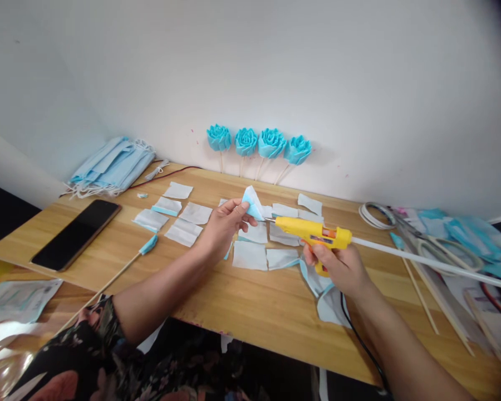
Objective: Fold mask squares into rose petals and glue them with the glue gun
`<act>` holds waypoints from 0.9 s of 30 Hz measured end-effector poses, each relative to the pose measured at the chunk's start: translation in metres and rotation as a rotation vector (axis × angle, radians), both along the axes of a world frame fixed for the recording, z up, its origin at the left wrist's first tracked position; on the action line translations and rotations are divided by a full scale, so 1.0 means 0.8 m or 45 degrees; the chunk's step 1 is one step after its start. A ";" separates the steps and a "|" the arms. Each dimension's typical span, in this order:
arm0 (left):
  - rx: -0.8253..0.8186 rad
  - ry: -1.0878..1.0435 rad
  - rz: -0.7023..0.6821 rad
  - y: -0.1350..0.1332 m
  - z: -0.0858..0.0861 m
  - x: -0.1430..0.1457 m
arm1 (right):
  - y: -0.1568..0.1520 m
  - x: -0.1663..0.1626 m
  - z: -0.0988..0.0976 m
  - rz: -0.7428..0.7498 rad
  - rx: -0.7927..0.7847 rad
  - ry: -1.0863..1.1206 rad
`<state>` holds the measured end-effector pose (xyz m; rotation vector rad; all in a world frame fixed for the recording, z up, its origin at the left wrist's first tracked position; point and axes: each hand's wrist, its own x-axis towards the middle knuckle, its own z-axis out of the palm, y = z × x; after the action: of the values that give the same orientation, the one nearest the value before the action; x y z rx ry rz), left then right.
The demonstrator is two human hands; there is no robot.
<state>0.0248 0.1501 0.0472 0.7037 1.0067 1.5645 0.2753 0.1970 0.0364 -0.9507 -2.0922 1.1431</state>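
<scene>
Folded blue-and-white cloth-like triangle (253, 203) sits pinched between the thumb and fingers of the left hand (231, 216), by the metal nozzle (270, 219) of the yellow plastic glue gun (304, 229), whose handle the right hand (340, 266) wraps closely. Left of the glue gun, a thin wooden stick with a blue wrapped tip (119, 274) overhangs the desk (217, 301); behind the glue gun, four ruffled blue flowers (271, 143) look complete. Many white rectangular pieces (249, 255) lie flat, apparently unused. The left hand hides some; whether nozzle and triangle touch is unclear, and the long white glue stick (421, 259) runs out of view.
</scene>
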 end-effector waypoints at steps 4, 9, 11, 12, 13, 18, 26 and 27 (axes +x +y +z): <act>-0.002 0.003 -0.033 0.000 -0.002 0.000 | 0.000 0.000 0.001 -0.003 0.000 0.000; -0.005 -0.005 -0.043 0.001 -0.003 0.001 | 0.000 0.000 0.003 0.017 0.049 -0.011; -0.008 -0.005 -0.039 0.001 -0.003 0.001 | 0.000 0.001 0.002 0.015 0.064 -0.027; -0.011 -0.004 -0.038 0.001 -0.002 0.001 | 0.000 0.002 0.001 0.013 0.073 -0.039; -0.013 -0.003 -0.036 0.001 -0.002 0.001 | 0.000 0.002 0.001 0.008 0.085 -0.055; -0.019 0.000 -0.038 0.001 -0.002 0.001 | -0.001 0.000 0.006 -0.013 0.214 -0.135; -0.023 -0.094 -0.091 0.001 0.000 0.000 | 0.006 0.006 0.020 -0.163 0.470 -0.135; -0.018 -0.114 -0.098 0.001 -0.001 -0.001 | 0.009 0.008 0.021 -0.213 0.471 -0.111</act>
<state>0.0243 0.1505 0.0465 0.6496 0.9135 1.5072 0.2817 0.2041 0.0530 -0.9841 -2.1455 0.6114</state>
